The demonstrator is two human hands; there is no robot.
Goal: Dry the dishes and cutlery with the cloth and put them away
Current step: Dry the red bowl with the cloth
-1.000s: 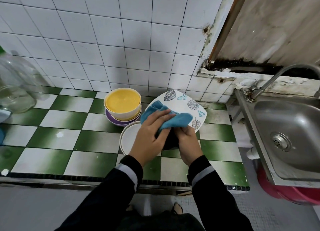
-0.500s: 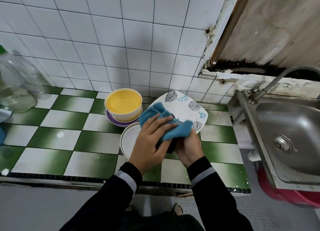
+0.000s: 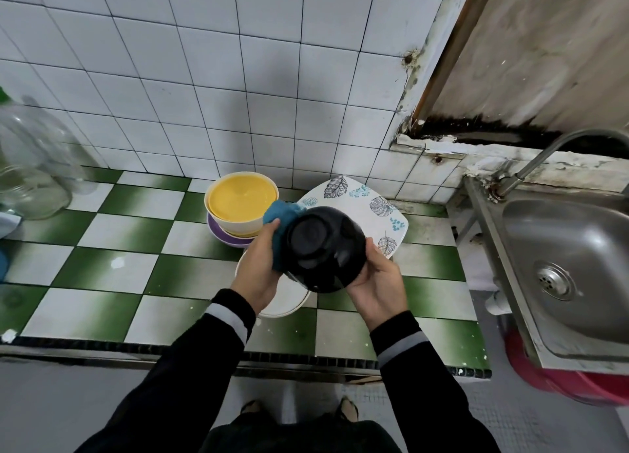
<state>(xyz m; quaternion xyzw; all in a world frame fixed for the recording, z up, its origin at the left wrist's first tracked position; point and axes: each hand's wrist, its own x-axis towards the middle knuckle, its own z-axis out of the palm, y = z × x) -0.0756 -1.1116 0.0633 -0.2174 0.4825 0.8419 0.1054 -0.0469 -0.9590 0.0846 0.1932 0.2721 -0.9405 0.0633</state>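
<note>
Had the black bowl (image 3: pixel 323 248) up off the counter (image 3: pixel 102 275), between both hands, tipped so its base faced me.

Right hand (image 3: pixel 377 282) cupped it from below and from the right. Thumb lay on the wall, fingers wrapped round the far side, out of view. I judge that hand carried the weight.

Left hand (image 3: pixel 258 269) gripped the blue cloth (image 3: pixel 280 214), bunched against the bowl's left wall. The cloth sat between palm and bowl, so no bare skin touched the side being wiped.

Base toward me probably because the cloth was on the outside wall. The inside faced away, so I couldn't tell whether it was dry.

Held it over the counter, not the sink (image 3: pixel 578 248), which was well off to my right. That fits drying rather than rinsing.

Other dishes:
- Yellow bowl (image 3: pixel 238 200) on a purple plate (image 3: pixel 221 231), back by the wall.
- Leaf-pattern plate (image 3: pixel 360 197) just beside it, partly hidden behind the black bowl.
- White dish (image 3: pixel 286 299) on the counter directly under my hands.

I couldn't tell which of these were already dried. No cutlery in view.

- **Step:** drying the outside of the bowl. It hadn't been put away yet.
- **Next:** turn the bowl with the right hand and keep the cloth pressed on.
- **Risk:** the bowl looked glossy, and a slip would land it on the white dish.
</note>
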